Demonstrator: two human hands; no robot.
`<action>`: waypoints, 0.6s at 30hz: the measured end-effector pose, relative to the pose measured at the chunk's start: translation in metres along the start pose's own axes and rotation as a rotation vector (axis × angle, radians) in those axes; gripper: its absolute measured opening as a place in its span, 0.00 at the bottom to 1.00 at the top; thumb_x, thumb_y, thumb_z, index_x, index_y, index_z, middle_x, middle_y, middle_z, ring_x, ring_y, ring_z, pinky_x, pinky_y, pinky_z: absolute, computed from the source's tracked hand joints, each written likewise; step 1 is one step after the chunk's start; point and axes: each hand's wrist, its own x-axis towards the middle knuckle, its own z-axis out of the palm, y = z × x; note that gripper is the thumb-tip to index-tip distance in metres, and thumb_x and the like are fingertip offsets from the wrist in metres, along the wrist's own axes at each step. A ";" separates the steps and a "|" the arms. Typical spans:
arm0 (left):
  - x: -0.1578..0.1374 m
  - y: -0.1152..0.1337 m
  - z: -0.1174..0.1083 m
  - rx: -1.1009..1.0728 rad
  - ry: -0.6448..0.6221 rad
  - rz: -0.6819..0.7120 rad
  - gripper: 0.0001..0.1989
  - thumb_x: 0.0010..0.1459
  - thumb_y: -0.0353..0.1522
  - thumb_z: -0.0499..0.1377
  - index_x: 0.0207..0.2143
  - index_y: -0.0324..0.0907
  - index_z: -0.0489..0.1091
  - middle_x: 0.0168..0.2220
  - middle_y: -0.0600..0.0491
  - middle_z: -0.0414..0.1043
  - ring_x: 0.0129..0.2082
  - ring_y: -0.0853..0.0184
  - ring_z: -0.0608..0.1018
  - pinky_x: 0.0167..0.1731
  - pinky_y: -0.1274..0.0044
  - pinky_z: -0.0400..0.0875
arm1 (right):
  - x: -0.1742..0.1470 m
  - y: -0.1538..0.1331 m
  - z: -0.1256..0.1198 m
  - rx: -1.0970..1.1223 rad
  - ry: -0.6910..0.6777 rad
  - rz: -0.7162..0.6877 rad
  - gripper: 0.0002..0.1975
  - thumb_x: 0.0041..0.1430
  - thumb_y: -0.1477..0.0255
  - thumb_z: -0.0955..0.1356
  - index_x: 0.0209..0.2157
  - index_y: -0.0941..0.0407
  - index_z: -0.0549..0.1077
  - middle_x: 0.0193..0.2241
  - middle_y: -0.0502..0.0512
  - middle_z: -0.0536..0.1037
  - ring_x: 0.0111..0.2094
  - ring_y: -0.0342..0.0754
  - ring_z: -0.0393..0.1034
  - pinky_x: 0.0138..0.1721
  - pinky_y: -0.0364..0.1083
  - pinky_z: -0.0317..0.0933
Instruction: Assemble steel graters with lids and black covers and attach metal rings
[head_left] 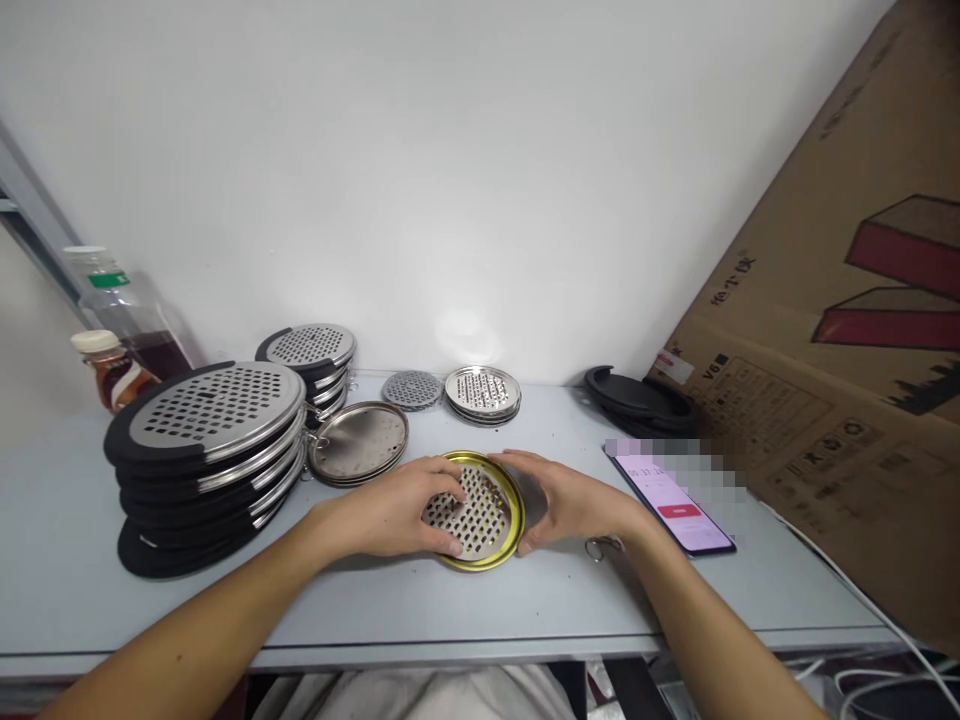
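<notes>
A round, shallow gold-coloured dish (516, 500) lies on the table in front of me. Inside its rim sits a perforated metal disc (480, 525) with rows of holes. My left hand (394, 508) comes in from the left, its thumb and fingers curled onto the disc's left part. Around the dish's right rim curves my right hand (559, 497), fingertips at the far edge and thumb at the near right edge. Small dark bits show near the disc's upper right. Beside my right wrist lies a small metal ring (595, 549).
At left, a tall stack of black-rimmed perforated discs (217, 415) stands before a smaller stack (311, 345). Metal plates (360, 440), a grey disc (412, 388) and shiny discs (484, 390) lie behind. Black rings (637, 398), a phone (679, 510) and a cardboard box (847, 380) are right; bottles (112, 365) left.
</notes>
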 end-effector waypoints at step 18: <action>0.006 -0.007 0.002 -0.078 0.036 0.037 0.34 0.42 0.30 0.71 0.54 0.50 0.69 0.55 0.51 0.68 0.54 0.58 0.71 0.56 0.68 0.64 | 0.001 -0.002 -0.002 -0.003 -0.038 -0.011 0.51 0.37 0.61 0.79 0.63 0.52 0.60 0.61 0.61 0.63 0.61 0.61 0.58 0.62 0.60 0.52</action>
